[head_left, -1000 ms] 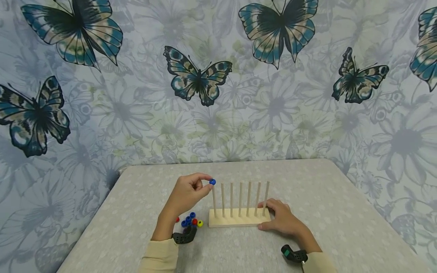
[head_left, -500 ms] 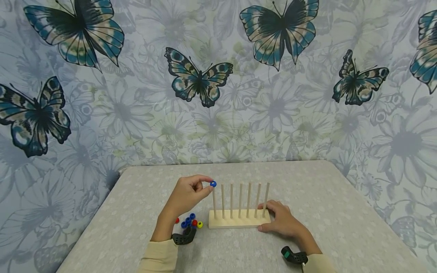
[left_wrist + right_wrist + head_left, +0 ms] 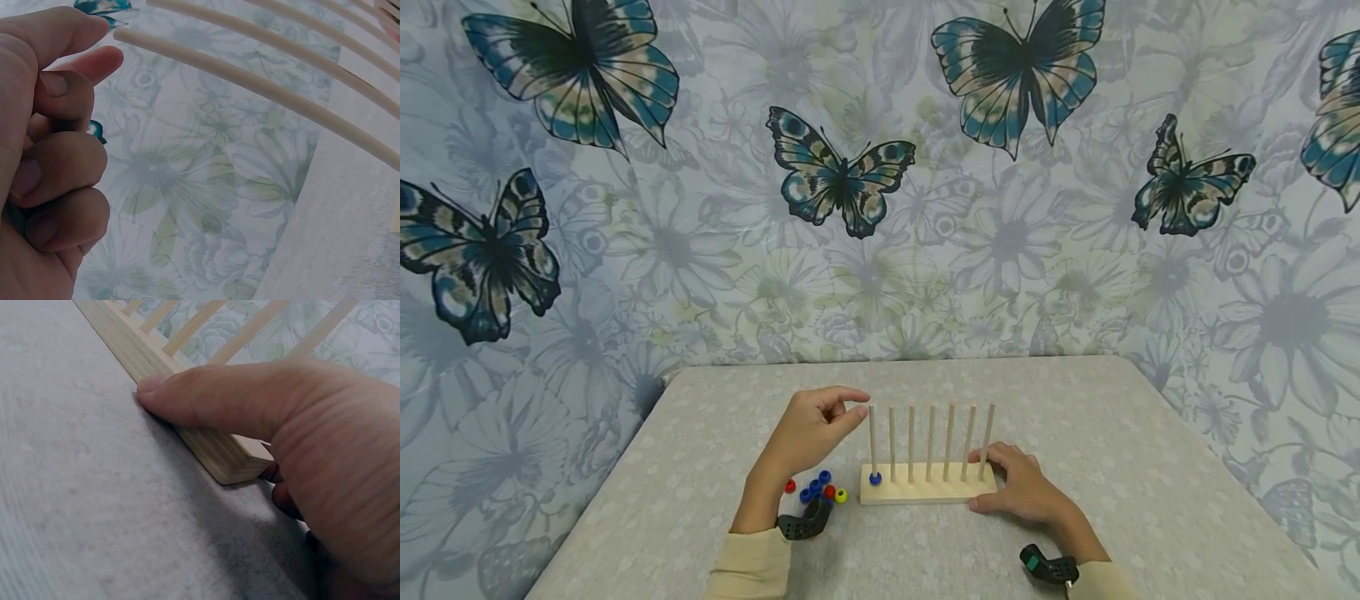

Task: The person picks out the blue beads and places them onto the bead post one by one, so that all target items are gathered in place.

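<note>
A wooden peg stand [image 3: 917, 496] with a row of several upright pegs stands on the table. Around the foot of its leftmost peg [image 3: 873, 437] sits a blue bead [image 3: 876, 479]. My left hand [image 3: 811, 429] hovers at that peg's top, thumb and index finger parted beside the tip and holding nothing; the left wrist view shows the other fingers curled in. At the stand's right end, my right hand [image 3: 1021, 485] grips the base, the thumb [image 3: 187, 394] along the front edge and the other fingers behind, mostly hidden in the right wrist view.
Left of the stand lie loose beads: several blue beads [image 3: 816, 486], a red bead [image 3: 830, 492], another red bead [image 3: 790, 486] and a yellow bead [image 3: 841, 496]. The left wrist's black camera strap partly covers this group. A butterfly-patterned wall [image 3: 880, 292] rises behind the table [image 3: 737, 383].
My left thumb and index finger have let go of the blue bead, which has dropped down the leftmost peg to the base. My right hand has stayed on the stand.
</note>
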Demonstrator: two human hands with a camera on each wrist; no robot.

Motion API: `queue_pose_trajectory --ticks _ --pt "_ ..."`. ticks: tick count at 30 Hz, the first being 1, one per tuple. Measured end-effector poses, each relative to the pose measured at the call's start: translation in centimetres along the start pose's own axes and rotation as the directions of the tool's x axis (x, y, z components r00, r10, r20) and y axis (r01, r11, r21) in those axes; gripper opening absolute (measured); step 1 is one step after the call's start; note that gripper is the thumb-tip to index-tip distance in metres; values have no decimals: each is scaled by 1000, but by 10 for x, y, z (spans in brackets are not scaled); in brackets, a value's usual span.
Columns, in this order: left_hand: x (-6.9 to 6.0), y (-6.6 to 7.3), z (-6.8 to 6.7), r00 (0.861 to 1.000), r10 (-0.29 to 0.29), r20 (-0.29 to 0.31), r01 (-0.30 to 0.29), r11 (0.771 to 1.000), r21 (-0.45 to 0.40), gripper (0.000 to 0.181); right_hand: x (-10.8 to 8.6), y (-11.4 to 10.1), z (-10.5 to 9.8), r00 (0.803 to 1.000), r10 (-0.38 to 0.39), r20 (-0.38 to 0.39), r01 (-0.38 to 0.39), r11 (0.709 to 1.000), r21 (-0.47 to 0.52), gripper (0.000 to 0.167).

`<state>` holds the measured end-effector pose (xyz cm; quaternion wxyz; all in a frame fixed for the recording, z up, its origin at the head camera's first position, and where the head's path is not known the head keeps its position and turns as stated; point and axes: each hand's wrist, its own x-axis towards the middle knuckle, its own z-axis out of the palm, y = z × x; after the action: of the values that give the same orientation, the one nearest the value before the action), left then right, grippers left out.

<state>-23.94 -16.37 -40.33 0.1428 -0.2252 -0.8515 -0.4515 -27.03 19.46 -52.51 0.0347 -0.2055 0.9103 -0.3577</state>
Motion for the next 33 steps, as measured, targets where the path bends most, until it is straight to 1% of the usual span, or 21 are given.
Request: queue_pose_trajectory --ticks 4,8,13,16,19,23,26,28,31,33 --pt "-2 2 -3 1000 -4 -7 4 1000 -13 21 1 1 1 1000 4 -5 -4 1000 -2 55" --pt "-7 2 -5 1000 -17 8 17 1000 -19 24 2 2 3 1000 4 -10 -4 1000 5 54" --pt "-20 1 -10 998 -52 27 52 999 5 15 -1 2 5 1000 11 8 -11 1000 17 55" --pt "-28 -1 -13 996 -74 44 74 997 8 14 -3 3 4 1000 12 8 -12 1000 14 55" --pt "-35 -5 -18 995 -83 63 81 996 38 14 -4 2 3 1000 10 6 -10 1000 11 55" --pt "-46 -10 -26 987 -133 91 124 988 90 20 -3 -1 3 1000 0 17 0 1000 13 55" --pt "-56 -14 -33 976 -190 108 177 977 115 23 -2 -2 5 1000 -3 27 3 1000 14 55" --pt "-63 -17 -37 970 -212 115 197 972 129 23 -2 -1 5 1000 1 28 -2 1000 19 55" --pt "-69 -20 -43 964 -229 131 212 968 133 26 -1 -2 3 1000 5 27 -6 1000 28 56" --pt "-72 -23 -45 961 -230 151 211 968 134 29 -1 -2 1 1000 8 21 -9 999 32 56"
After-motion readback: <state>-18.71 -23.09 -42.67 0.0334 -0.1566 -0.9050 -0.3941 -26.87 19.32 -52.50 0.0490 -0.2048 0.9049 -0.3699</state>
